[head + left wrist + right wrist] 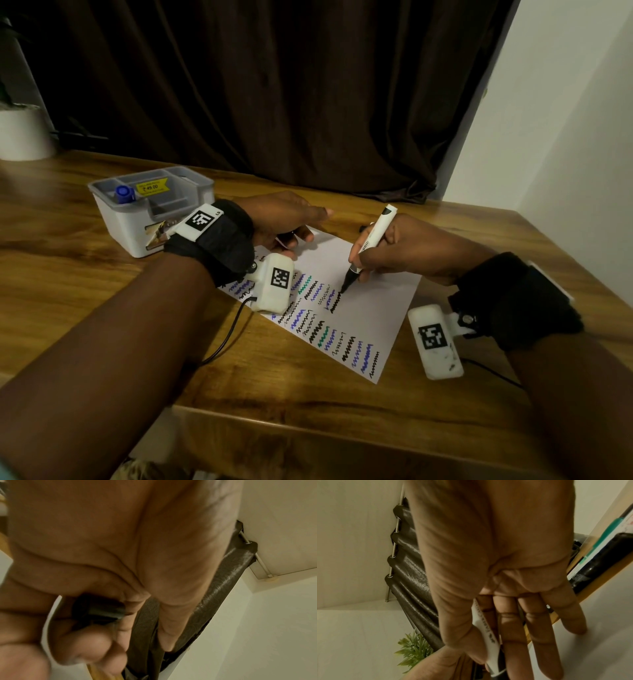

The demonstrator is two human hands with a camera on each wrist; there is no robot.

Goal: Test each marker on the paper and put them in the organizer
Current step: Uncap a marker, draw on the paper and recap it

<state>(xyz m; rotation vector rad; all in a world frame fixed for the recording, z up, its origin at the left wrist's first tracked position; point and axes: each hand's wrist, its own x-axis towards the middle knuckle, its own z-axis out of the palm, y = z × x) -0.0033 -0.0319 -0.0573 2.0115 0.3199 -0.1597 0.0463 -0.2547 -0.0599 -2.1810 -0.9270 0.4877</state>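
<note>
Gripping marker [370,242], right hand [404,251] presses tip onto paper [373,301].

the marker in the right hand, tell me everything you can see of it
The marker has a white barrel with small dark print, a black band at its back end and a dark grip section that narrows to a black tip. It is uncapped. It leans, back end up and away, with the tip on the paper at the top of a fresh black zigzag. The right hand pinches it low on the barrel; nothing else touches it.
</note>
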